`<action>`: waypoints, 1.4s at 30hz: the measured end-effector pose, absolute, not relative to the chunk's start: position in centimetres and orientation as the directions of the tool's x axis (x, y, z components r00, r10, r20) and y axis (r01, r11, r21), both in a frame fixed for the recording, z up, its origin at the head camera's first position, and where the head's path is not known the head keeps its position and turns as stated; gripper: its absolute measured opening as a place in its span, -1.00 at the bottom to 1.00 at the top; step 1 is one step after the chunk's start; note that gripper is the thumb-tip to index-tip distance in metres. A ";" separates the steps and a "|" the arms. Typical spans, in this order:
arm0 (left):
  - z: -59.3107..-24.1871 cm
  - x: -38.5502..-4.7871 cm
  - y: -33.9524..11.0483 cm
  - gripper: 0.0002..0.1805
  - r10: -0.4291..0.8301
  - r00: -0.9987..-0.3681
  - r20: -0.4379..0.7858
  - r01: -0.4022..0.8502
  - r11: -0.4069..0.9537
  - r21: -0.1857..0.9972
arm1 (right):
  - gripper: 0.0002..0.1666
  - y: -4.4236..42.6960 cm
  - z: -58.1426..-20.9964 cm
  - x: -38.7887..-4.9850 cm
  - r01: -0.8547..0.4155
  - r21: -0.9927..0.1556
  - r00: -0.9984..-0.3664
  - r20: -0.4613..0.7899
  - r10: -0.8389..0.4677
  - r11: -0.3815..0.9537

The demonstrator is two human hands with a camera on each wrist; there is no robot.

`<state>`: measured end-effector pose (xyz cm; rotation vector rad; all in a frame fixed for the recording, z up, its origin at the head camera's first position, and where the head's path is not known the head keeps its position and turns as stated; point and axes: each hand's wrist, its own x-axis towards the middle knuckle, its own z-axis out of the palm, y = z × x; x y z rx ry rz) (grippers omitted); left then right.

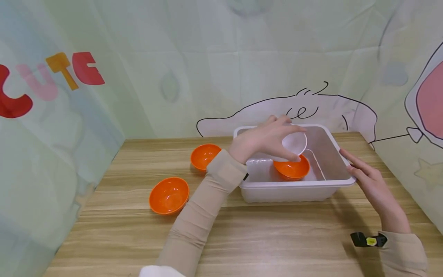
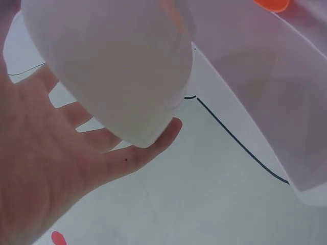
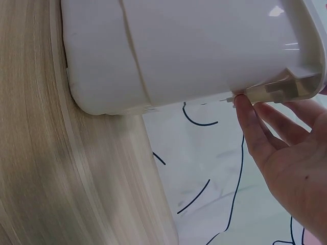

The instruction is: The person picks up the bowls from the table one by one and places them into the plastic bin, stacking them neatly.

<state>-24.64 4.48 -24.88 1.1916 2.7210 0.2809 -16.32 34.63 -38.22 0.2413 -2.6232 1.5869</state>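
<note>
Two bowls (image 1: 169,196) left of tub (image 1: 290,194)

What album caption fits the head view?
Left hand holds a white bowl over a tub containing an orange bowl; right hand touches the tub.

Beige slvs (image 1: 197,217), blk R-cuff strap (image 1: 358,239) w/ yel. patch (image 1: 371,241), prob. label.

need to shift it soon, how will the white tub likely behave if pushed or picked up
The white tub seems unlikely to roll, being boxy with a broad base. Its smooth, glinting wall looks likely to be slippery. The outward-turned rim probably helps it stay fairly stiff when lifted.
</note>
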 end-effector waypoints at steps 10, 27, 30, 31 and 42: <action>-25.8 -26.1 6.2 -0.18 0.765 -0.635 -0.106 0.736 0.642 0.215 | -0.43 34.6 -38.3 -16.4 -0.152 -0.888 -0.988 0.124 -0.090 0.433; -28.5 -28.1 7.8 -0.19 0.772 -0.621 -0.136 0.719 0.630 0.292 | -0.42 34.6 -38.3 -16.3 -0.144 -0.884 -0.990 0.124 -0.072 0.444; -28.9 -28.4 8.1 -0.19 0.769 -0.622 -0.149 0.709 0.634 0.311 | -0.42 34.6 -38.3 -16.4 -0.145 -0.878 -0.989 0.126 -0.072 0.456; -29.0 -28.5 8.2 -0.19 0.766 -0.623 -0.157 0.701 0.636 0.322 | -0.42 34.6 -38.4 -16.4 -0.144 -0.877 -0.990 0.126 -0.071 0.459; -30.4 -29.2 8.9 -0.21 0.746 -0.638 -0.191 0.674 0.661 0.330 | -0.42 34.6 -38.2 -16.4 -0.141 -0.880 -0.990 0.120 -0.077 0.454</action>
